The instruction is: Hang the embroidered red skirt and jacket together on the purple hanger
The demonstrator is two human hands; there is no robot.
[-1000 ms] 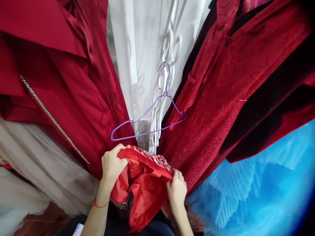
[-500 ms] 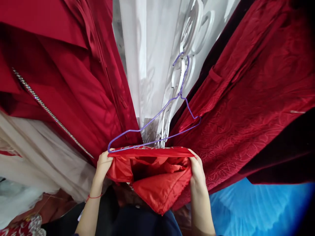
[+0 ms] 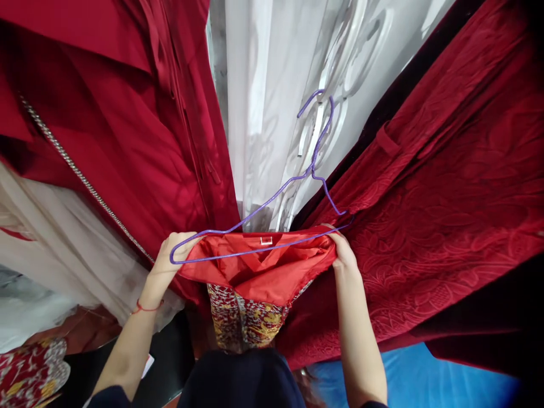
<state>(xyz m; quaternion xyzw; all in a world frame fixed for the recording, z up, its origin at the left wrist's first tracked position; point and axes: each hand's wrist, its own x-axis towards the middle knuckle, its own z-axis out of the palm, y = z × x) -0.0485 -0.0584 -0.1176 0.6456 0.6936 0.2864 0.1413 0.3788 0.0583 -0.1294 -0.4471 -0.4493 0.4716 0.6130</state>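
Note:
A garment with a shiny red lining and a red, gold and silver embroidered outside is stretched by its upper edge between my hands. My left hand is closed on the left end of that edge, and my right hand grips the other end. A purple wire hanger lies across the garment's opening, its hook pointing up. Its left corner overlaps my left hand and its right corner is close to my right hand. A small white label shows inside the back edge.
Dark red garments hang on the left and a red patterned one on the right. White scrollwork and white cloth are between them. Blue fabric lies low right; an embroidered red piece is low left.
The garment has tipped so its embroidered outside and inner label now show. Its edge has been raised slightly, and the hanger's lower bar now crosses in front of the lining.

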